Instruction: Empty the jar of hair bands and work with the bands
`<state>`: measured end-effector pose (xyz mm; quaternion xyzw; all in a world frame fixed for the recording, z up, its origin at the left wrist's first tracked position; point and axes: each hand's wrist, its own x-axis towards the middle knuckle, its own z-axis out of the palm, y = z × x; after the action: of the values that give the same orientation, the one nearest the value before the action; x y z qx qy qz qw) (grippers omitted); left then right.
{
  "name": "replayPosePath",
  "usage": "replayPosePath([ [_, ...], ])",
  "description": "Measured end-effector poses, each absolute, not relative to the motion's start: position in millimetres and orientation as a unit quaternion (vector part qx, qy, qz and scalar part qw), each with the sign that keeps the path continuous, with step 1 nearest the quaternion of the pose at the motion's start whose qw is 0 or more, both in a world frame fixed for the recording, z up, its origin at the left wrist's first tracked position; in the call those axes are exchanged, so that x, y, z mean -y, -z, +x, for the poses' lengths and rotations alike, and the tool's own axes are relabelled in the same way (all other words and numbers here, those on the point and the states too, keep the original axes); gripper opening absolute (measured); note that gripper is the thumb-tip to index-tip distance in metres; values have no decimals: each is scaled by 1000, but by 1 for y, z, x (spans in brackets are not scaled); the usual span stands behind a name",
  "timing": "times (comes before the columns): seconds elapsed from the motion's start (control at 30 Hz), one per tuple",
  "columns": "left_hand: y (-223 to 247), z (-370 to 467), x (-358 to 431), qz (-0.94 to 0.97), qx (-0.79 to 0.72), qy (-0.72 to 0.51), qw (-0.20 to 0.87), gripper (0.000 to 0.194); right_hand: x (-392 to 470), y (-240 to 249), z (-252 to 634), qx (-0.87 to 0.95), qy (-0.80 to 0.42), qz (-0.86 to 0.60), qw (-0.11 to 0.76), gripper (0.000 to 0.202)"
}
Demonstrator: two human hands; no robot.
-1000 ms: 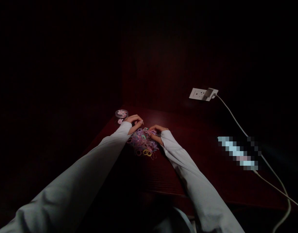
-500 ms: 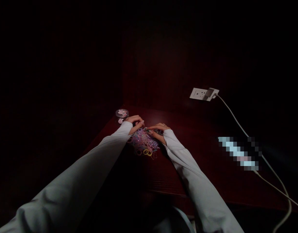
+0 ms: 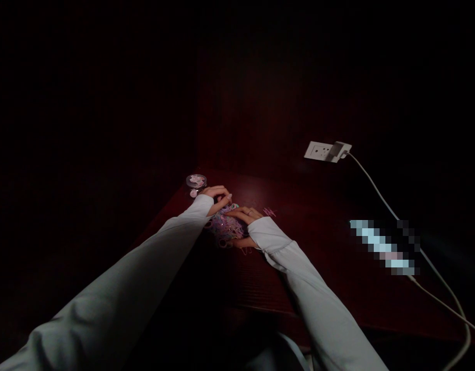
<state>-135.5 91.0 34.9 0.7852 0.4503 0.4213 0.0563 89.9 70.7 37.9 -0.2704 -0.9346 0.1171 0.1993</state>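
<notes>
A mixed pile of small hair ties and rings, mostly purple and pink, lies on the dark red table. My left hand is at the pile's far left edge, its fingers curled and the thumb near them. What they hold, if anything, cannot be made out. My right hand spans the pile's right side, thumb and fingers apart, touching the pieces. Between the hands shows a small white-and-green round piece. Just past the right hand lie some thin pink pieces.
Behind my left hand stands a round clear container with pink and white pieces showing, and a small pink piece beside it. A wall socket holds a charger. A white cable runs down past a blurred-out bright object on the right.
My right hand has moved nearer me and slightly left, its thumb and fingers spreading around the pile. It now covers the yellow rings, and the thin pink pieces have come into sight. My left hand has barely moved.
</notes>
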Motion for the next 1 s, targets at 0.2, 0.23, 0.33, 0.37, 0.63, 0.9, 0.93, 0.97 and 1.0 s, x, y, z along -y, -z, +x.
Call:
replayPosePath([
  [0.2,-33,-135,-91,783,-444,-432,58,26,-81,-31,86,927,-149,-267,218,61],
  [0.23,-33,-134,-91,783,-444,-432,55,26,-83,-29,85,924,-155,-266,225,59],
  [0.33,-34,-133,-90,783,-445,-431,50,26,-90,-24,83,917,-166,-267,246,50],
  [0.37,-34,-133,-90,783,-447,-429,49,26,-92,-23,82,914,-169,-268,252,47],
  [0.63,-38,-134,-87,789,-453,-412,58,24,-93,-27,79,881,-192,-279,330,21],
  [0.9,-37,-134,-88,788,-453,-413,57,25,-90,-32,79,855,-218,-284,377,16],
  [0.93,-36,-134,-88,787,-451,-416,56,25,-90,-33,79,852,-218,-286,380,16],
  [0.97,-36,-134,-89,787,-450,-418,54,25,-90,-33,79,848,-219,-289,386,15],
  [1.0,-35,-134,-90,786,-449,-421,51,26,-90,-34,79,843,-223,-292,393,15],
])
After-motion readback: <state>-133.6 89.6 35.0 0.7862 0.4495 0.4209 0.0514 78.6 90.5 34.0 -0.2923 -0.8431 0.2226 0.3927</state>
